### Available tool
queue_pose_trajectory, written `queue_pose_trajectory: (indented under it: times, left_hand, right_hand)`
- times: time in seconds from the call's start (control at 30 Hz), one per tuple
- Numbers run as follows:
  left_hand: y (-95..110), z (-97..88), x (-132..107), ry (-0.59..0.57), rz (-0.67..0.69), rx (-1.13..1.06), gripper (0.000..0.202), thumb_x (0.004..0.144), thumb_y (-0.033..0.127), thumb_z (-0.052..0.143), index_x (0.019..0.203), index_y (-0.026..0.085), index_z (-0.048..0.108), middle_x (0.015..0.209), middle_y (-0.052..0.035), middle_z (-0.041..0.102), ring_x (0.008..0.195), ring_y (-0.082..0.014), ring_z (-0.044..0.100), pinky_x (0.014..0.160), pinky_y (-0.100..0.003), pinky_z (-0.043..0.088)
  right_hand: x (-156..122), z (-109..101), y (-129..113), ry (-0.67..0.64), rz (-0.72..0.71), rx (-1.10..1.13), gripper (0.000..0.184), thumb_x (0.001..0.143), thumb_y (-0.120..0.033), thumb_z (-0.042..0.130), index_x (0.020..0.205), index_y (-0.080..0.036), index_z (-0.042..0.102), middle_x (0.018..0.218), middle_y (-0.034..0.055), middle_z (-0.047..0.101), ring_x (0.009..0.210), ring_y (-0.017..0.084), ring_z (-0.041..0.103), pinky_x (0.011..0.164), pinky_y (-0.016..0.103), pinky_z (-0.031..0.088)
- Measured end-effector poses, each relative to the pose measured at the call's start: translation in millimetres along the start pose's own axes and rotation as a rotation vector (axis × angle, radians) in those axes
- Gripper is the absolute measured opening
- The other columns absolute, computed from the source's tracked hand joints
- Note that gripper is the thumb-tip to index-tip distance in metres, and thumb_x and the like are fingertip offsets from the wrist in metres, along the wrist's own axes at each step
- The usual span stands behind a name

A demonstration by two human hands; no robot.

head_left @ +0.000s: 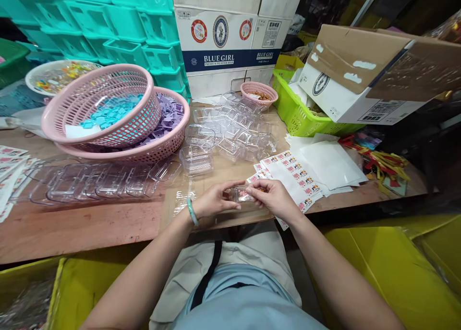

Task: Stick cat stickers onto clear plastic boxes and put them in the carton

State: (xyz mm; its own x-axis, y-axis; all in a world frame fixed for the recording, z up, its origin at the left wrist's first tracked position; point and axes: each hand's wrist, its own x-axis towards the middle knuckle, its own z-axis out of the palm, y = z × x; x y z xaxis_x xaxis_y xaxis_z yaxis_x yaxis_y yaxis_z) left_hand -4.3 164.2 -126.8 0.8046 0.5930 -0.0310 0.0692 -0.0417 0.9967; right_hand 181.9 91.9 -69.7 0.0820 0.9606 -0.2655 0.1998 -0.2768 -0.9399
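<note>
A small clear plastic box (242,194) with a pink sticker on it sits between both hands at the near edge of the wooden table (90,224). My left hand (215,200) grips its left side, fingers curled; a green bangle is on that wrist. My right hand (271,195) pinches its right side and top. Just right of the hands lies a sticker sheet (293,176) with rows of small pink labels. A row of clear lids (97,181) lies to the left, and a pile of clear boxes (230,128) stands behind.
Two stacked pink baskets (108,109) hold blue and purple pieces. Behind are teal crates (118,22) and beer cartons (226,46). A green basket (298,114) with a cardboard box (360,75) stands right. White sheets (327,164), coloured strips (382,162), yellow bins (396,272) below.
</note>
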Motion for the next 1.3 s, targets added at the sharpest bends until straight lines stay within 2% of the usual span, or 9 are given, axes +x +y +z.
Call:
queue_pose_trajectory:
  times: [0.13,0.4,0.63,0.77,0.87,0.97,1.13,1.2,1.3]
  left_hand:
    - [0.6,0.1,-0.1,-0.008,0.003,0.003,0.071,0.069,0.031,0.076,0.135,0.018,0.051,0.136,-0.0133,0.053,0.07,-0.0078,0.053,0.075,-0.029,0.051]
    - [-0.2,-0.1,0.8,-0.008,0.026,-0.004,0.07,0.068,0.029,0.077,0.133,0.019,0.053,0.13,-0.0126,0.058,0.07,-0.0086,0.054,0.076,-0.03,0.052]
    - [1.1,-2.2,2.3,-0.023,0.015,-0.009,0.069,0.068,0.028,0.077,0.132,0.02,0.054,0.135,-0.0129,0.054,0.077,-0.0108,0.058,0.08,-0.032,0.052]
    - [4.7,0.1,1.3,-0.014,-0.014,-0.027,0.073,0.064,0.029,0.081,0.131,0.02,0.054,0.136,-0.0129,0.054,0.091,-0.0167,0.062,0.088,-0.036,0.051]
    - [5.4,7.8,2.6,0.063,-0.027,-0.09,0.059,0.073,0.039,0.074,0.125,0.019,0.057,0.129,-0.0111,0.059,0.104,-0.0214,0.062,0.093,-0.038,0.05]
    - [3.6,17.0,4.7,0.172,-0.016,-0.151,0.045,0.08,0.044,0.065,0.115,0.016,0.062,0.121,-0.0105,0.064,0.109,-0.0228,0.061,0.096,-0.038,0.049]
    - [0.9,23.1,2.3,0.218,-0.072,-0.22,0.053,0.074,0.045,0.071,0.115,0.014,0.061,0.122,-0.0139,0.064,0.105,-0.0242,0.064,0.095,-0.039,0.05]
    - [1.6,23.7,-0.5,0.222,-0.088,-0.232,0.054,0.075,0.045,0.071,0.117,0.013,0.06,0.121,-0.0144,0.064,0.104,-0.0241,0.064,0.094,-0.039,0.05]
    - [4.6,25.7,-4.1,0.239,-0.109,-0.256,0.054,0.076,0.044,0.071,0.119,0.013,0.059,0.117,-0.0138,0.066,0.102,-0.0233,0.065,0.091,-0.038,0.051]
  right_hand:
    - [0.1,-0.4,1.0,-0.005,0.003,0.003,0.034,0.071,-0.049,0.072,0.072,-0.015,0.068,0.056,-0.0016,0.058,0.048,0.008,0.052,0.043,0.018,0.04]
    - [2.8,-1.2,5.4,-0.025,-0.005,0.009,0.032,0.071,-0.048,0.072,0.071,-0.016,0.067,0.056,-0.0018,0.058,0.048,0.008,0.051,0.043,0.018,0.04]
    - [4.1,-0.2,7.6,-0.017,-0.021,-0.068,0.032,0.074,-0.048,0.068,0.069,-0.017,0.065,0.059,-0.001,0.059,0.047,0.009,0.051,0.042,0.019,0.041]
    - [5.0,0.4,11.9,0.024,-0.066,-0.153,0.029,0.077,-0.047,0.065,0.072,-0.019,0.065,0.057,-0.0018,0.058,0.047,0.01,0.051,0.045,0.022,0.042]
    - [4.1,1.9,11.0,0.067,-0.119,-0.248,0.027,0.08,-0.046,0.062,0.073,-0.02,0.067,0.058,-0.0019,0.059,0.048,0.012,0.051,0.048,0.024,0.041]
    - [0.3,6.8,5.3,0.133,-0.193,-0.407,0.021,0.081,-0.038,0.062,0.07,-0.022,0.066,0.063,-0.0005,0.064,0.056,0.014,0.056,0.056,0.026,0.042]
    - [-5.6,15.1,6.3,0.198,-0.302,-0.57,0.013,0.085,-0.028,0.058,0.076,-0.023,0.065,0.077,0.0013,0.07,0.069,0.017,0.062,0.069,0.028,0.042]
    - [-5.8,10.1,14.4,0.283,-0.319,-0.606,0.01,0.086,-0.03,0.057,0.084,-0.023,0.064,0.071,0.0006,0.066,0.065,0.017,0.059,0.067,0.028,0.041]
    - [-6.1,-7.2,30.4,0.452,-0.271,-0.607,0.016,0.085,-0.036,0.059,0.094,-0.023,0.059,0.057,-0.0046,0.051,0.054,0.015,0.05,0.06,0.027,0.038]
